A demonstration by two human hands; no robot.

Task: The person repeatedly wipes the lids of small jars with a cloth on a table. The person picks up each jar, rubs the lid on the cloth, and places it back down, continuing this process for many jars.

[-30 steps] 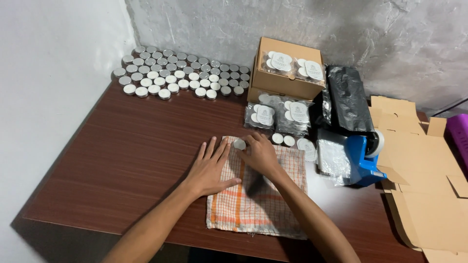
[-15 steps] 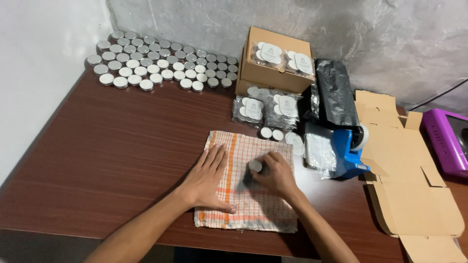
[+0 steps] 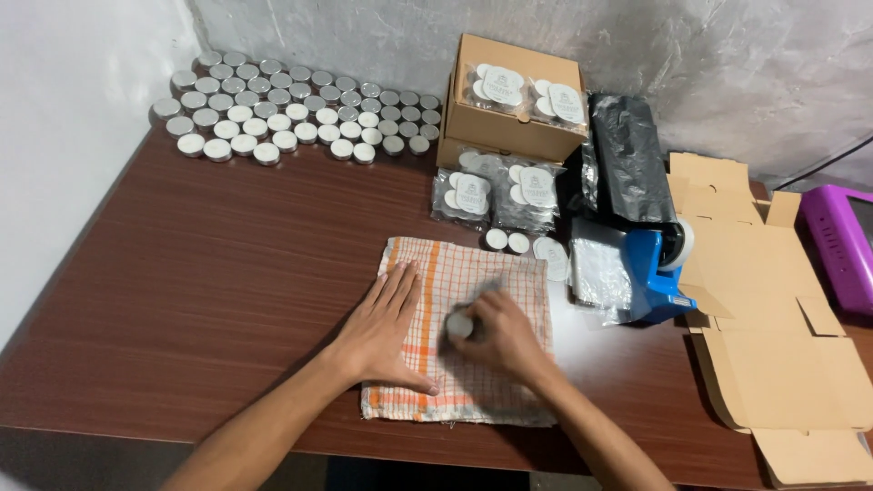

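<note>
Pressing flat, open left hand point(image 3: 386, 327) pins checked cloth point(image 3: 473, 364); right hand point(image 3: 496, 332) grips small round tin point(image 3: 459, 325)

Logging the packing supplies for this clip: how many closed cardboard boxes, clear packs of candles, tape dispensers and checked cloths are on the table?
Closed cardboard box: 1
Clear packs of candles: 4
Blue tape dispenser: 1
Checked cloth: 1
Total: 7

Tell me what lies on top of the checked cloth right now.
On the checked cloth, the left hand lies flat, and the right hand grips a small round candle. The hands cover the cloth beneath them, so anything under them cannot be seen.
</note>
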